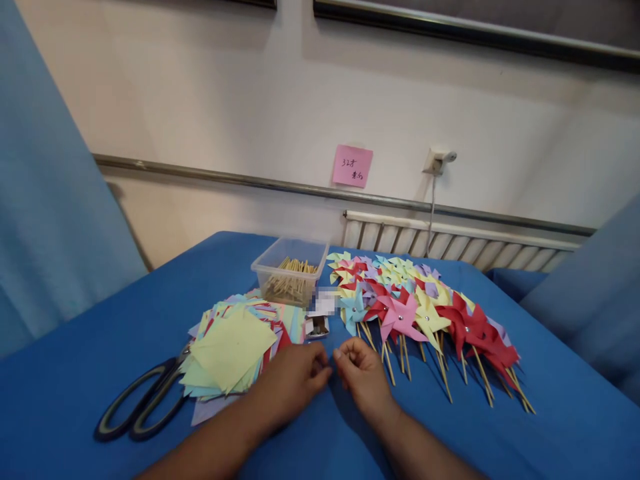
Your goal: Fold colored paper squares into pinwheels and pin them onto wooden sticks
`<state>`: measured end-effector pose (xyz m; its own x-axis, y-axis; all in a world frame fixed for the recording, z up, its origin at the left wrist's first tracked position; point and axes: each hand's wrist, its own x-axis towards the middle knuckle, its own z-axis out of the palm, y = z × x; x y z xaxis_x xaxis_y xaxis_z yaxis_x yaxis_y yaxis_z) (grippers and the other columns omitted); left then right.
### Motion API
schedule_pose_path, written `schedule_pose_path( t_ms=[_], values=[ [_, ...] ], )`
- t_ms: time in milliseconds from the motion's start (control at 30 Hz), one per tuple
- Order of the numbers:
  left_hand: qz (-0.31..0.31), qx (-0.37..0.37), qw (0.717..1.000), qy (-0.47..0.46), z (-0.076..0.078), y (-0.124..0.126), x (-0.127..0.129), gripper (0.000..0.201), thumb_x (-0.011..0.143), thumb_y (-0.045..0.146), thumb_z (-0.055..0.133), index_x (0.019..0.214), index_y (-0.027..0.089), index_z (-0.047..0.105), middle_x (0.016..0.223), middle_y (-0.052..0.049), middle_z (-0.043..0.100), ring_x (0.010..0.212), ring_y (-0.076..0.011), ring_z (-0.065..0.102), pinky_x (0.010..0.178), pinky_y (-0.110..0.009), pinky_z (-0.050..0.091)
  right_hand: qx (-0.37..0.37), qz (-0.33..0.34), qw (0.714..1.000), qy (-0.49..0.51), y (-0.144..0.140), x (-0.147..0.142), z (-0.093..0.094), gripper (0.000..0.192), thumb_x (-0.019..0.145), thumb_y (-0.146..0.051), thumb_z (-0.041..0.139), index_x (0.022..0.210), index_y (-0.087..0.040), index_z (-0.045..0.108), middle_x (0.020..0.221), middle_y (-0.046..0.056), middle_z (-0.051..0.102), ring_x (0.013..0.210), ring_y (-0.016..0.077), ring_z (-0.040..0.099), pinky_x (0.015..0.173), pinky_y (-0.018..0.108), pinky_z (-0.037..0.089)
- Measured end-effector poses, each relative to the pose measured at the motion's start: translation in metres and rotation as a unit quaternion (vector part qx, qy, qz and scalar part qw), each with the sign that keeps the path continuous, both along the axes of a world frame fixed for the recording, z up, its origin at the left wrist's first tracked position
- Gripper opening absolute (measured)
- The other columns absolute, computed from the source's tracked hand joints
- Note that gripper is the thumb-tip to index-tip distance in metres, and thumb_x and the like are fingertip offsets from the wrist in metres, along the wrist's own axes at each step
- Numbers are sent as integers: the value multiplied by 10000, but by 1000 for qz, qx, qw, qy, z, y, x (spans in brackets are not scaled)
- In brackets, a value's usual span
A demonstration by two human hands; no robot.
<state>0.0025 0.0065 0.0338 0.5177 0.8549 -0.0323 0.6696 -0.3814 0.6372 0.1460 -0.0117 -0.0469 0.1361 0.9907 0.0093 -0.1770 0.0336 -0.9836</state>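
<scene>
My left hand [299, 375] and my right hand [366, 377] are close together over the blue cloth, thumbs almost facing. Both have curled fingers in a pinch; whatever they hold, if anything, is too small to make out. Just beyond them sits a small open box [317, 328] with tiny dark and shiny pieces inside. Left of my left hand lies a heap of coloured paper squares [233, 347], a pale yellow one on top. Paper pinwheels on sticks [401, 317] in pink, red, yellow, blue and purple are piled to the right of my right hand.
Large dark-handled scissors [150, 400] lie at the left, blades partly under the paper. A clear plastic tub [290, 270] of thin wooden sticks stands at the back. Behind the blue-covered table [565, 400] are a radiator [450, 243] and a wall rail [280, 183]. Blue curtains [55, 200] hang on both sides.
</scene>
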Motion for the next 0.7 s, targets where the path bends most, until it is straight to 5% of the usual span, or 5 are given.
schedule_pose_path(
  t_ms=[133,300,700],
  values=[
    [108,128,967,191,29,19,-41,205,756,408,510,789,228,602,759,-68,682,673,-245,603,548,-295,300,-16,12,1000,-17,-4,-3,3,328,720,-469,653,679,-187,490,459,-96,426,372,53,325,372,173,244],
    [126,185,938,266,29,27,-73,292,681,409,577,897,214,608,956,-117,659,919,-323,582,635,-336,362,-18,18,999,-41,-7,-7,6,311,718,-448,650,661,-186,492,468,-88,440,379,57,350,382,178,273],
    [153,147,952,220,21,36,-73,251,702,419,533,809,209,620,861,-112,688,796,-293,621,593,-316,352,-9,55,994,-93,-17,-10,8,185,750,-324,613,669,-180,529,505,-71,456,441,73,378,420,190,287]
  ],
)
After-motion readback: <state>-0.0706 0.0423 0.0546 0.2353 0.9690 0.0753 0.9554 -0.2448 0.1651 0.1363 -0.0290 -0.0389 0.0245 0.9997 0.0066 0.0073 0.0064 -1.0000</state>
